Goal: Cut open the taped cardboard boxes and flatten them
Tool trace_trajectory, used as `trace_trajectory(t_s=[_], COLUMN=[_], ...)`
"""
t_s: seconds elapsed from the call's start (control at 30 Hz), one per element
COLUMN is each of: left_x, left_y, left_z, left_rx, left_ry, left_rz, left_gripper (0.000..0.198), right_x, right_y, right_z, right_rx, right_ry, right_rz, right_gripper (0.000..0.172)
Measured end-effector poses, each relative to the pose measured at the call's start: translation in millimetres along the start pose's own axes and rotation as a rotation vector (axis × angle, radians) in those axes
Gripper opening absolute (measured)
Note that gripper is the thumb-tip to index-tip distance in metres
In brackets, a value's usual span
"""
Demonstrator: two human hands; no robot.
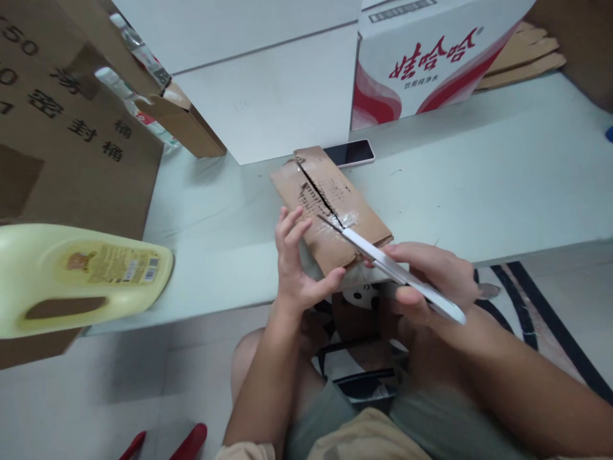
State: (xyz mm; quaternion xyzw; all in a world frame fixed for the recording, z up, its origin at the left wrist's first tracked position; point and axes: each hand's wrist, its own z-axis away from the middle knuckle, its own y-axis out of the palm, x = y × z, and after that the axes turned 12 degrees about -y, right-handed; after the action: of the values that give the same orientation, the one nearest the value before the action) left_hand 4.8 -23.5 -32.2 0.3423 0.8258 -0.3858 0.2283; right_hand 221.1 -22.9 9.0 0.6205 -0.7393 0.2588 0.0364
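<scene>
A small, flattened-looking cardboard box (354,204) lies at the near edge of the table, with a dark open slit along its top and clear tape near the slit's lower end. My right hand (435,275) is closed around a white utility knife (383,259). Its thin blade is out, and the tip is over the box beside the taped end of the slit. At the box's near left side is my left hand (301,268), fingers spread and thumb apart. Whether those fingers press on the cardboard, I cannot tell.
Behind the box lies a phone (352,153) against white cartons (268,96). A red-and-white water carton (421,70) stands at the back right. Left are a yellow jug (158,262), clear bottles (129,96) and a large brown carton (71,172). The table's front edge (541,252) is close to my knees.
</scene>
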Motion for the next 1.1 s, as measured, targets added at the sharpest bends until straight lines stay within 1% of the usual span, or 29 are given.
trace_trajectory(t_s=[0.07, 0.1, 0.13, 0.17, 0.2, 0.23, 0.3, 0.37, 0.4, 0.43, 0.47, 0.53, 0.6, 0.67, 0.73, 0.77, 0.8, 0.87, 0.93, 0.97, 1.03, 1.1], left_x=[5.4, 8.4, 11.3, 14.2, 16.9, 19.4, 24.3, 29.0, 31.2, 33.2, 35.0, 37.8, 40.1, 43.3, 48.2, 51.4, 54.9, 61.6, 66.5, 67.9, 69.1, 69.7], left_y=[-1.8, -2.8, -3.8, -5.0, -6.2, -7.6, -11.2, -15.9, -18.6, -21.5, -24.5, -30.6, -36.3, -41.6, -46.0, -47.8, -49.2, -51.3, -53.0, -53.9, -55.7, -56.9], left_z=[1.1, 1.6, 2.0, 2.3, 2.6, 2.7, 2.6, 1.6, 0.7, -0.4, -1.7, -4.8, -8.1, -11.1, -13.7, -14.7, -15.7, -17.5, -18.8, -19.1, -18.5, -16.6], left_rx=[-0.017, -0.037, -0.066, -0.104, -0.151, -0.207, -0.321, -0.397, -0.422, -0.447, -0.476, -0.543, -0.606, -0.645, -0.642, -0.621, -0.595, -0.546, -0.519, -0.502, -0.453, -0.378], left_ry=[-0.059, -0.083, -0.101, -0.114, -0.126, -0.138, -0.170, -0.212, -0.232, -0.255, -0.285, -0.363, -0.438, -0.475, -0.516, -0.570, -0.651, -0.866, -1.052, -1.111, -1.167, -1.178], left_rz=[0.055, 0.088, 0.119, 0.142, 0.151, 0.148, 0.099, 0.018, -0.011, -0.031, -0.041, -0.035, 0.003, 0.062, 0.137, 0.188, 0.251, 0.413, 0.563, 0.617, 0.682, 0.679], left_gripper=[0.067, 0.062, 0.056, 0.049, 0.042, 0.035, 0.028, 0.028, 0.029, 0.032, 0.035, 0.036, 0.034, 0.041, 0.048, 0.049, 0.046, 0.042, 0.042, 0.043, 0.046, 0.044], right_x=[-7.9, -13.3, -19.6, -26.9, -34.8, -43.0, -57.8, -67.1, -68.9, -69.0, -67.7, -62.6, -56.9, -52.4, -49.6, -48.8, -48.4, -48.4, -49.1, -49.5, -49.8, -49.1], right_y=[5.7, 7.0, 7.5, 7.7, 7.8, 8.4, 11.4, 16.5, 19.3, 22.2, 24.8, 29.3, 33.2, 37.2, 41.5, 43.7, 45.9, 49.7, 52.2, 52.7, 51.9, 48.9], right_z=[4.3, 5.7, 6.5, 6.8, 6.9, 7.0, 8.4, 11.5, 13.3, 15.0, 16.4, 18.0, 18.8, 19.5, 20.4, 20.9, 21.2, 21.1, 19.7, 18.6, 15.8, 13.3], right_rx=[-0.079, -0.109, -0.119, -0.092, -0.028, 0.062, 0.303, 0.547, 0.641, 0.705, 0.737, 0.742, 0.735, 0.758, 0.799, 0.822, 0.845, 0.863, 0.823, 0.777, 0.651, 0.527], right_ry=[0.036, 0.082, 0.130, 0.178, 0.226, 0.277, 0.410, 0.565, 0.637, 0.691, 0.720, 0.704, 0.632, 0.561, 0.524, 0.516, 0.512, 0.501, 0.474, 0.457, 0.432, 0.428], right_rz=[0.042, 0.087, 0.141, 0.199, 0.254, 0.306, 0.384, 0.406, 0.402, 0.397, 0.396, 0.402, 0.393, 0.351, 0.317, 0.300, 0.281, 0.233, 0.157, 0.117, 0.064, 0.059], right_gripper=[0.036, 0.034, 0.030, 0.027, 0.028, 0.034, 0.054, 0.074, 0.081, 0.084, 0.083, 0.073, 0.059, 0.051, 0.047, 0.047, 0.047, 0.050, 0.054, 0.056, 0.060, 0.065])
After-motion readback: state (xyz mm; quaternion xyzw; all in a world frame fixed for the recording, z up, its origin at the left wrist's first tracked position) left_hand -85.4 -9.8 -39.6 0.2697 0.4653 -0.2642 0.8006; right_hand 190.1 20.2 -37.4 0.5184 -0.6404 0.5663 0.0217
